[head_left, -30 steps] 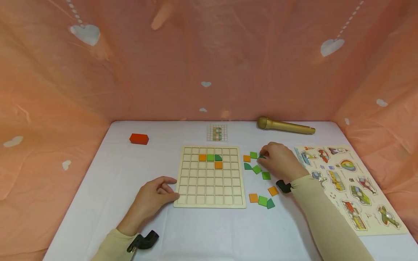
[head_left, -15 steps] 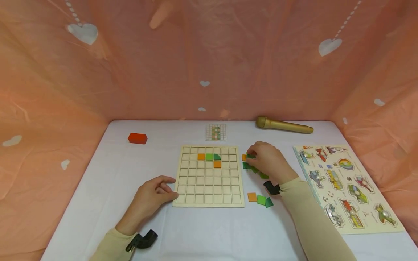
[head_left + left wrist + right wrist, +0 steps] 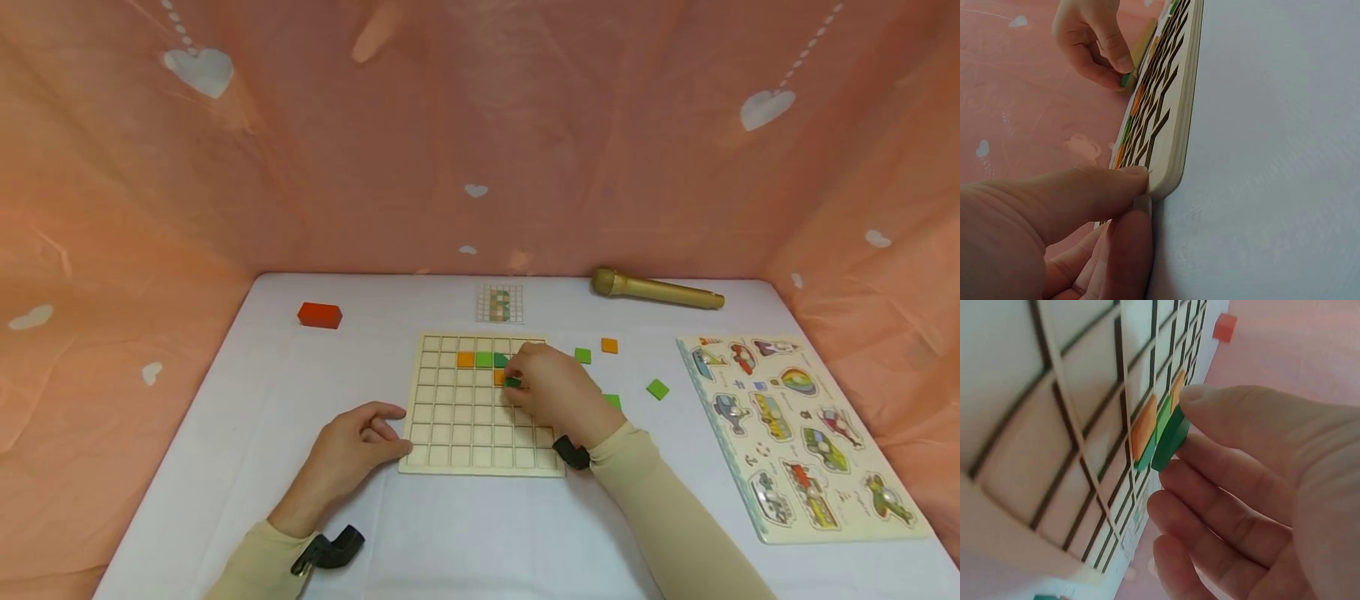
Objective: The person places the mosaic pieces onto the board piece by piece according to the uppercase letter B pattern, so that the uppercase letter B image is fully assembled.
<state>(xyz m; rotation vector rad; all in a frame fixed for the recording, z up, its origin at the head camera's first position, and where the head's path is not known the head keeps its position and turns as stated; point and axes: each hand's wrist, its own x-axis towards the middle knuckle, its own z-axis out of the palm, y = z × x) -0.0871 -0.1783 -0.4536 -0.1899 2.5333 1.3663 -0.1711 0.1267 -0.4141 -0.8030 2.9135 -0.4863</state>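
Note:
My right hand [image 3: 551, 387] pinches a dark green tile with a rounded side [image 3: 1172, 439] between thumb and fingers, close over the wooden grid board [image 3: 450, 433]. Beside that tile in the head view lies an orange square tile [image 3: 498, 377] set in the grid. The row above it holds an orange tile [image 3: 466, 359], a light green tile [image 3: 483, 360] and a dark green quarter-circle tile [image 3: 501, 360]. At the board's left edge, my left hand [image 3: 352, 450] grips the rim with thumb and fingers. The left wrist view shows its thumb on the board's corner.
Loose green [image 3: 657, 389] and orange [image 3: 610, 345] tiles lie right of the board; my right arm hides others. Behind the board is a small pattern card [image 3: 499, 304]. A gold microphone [image 3: 656, 289], a red block [image 3: 320, 315] and a picture puzzle [image 3: 795, 442] stand farther out.
My right hand has moved left from the loose tiles to over the board, carrying a dark green tile. My left hand has stayed at the board's edge.

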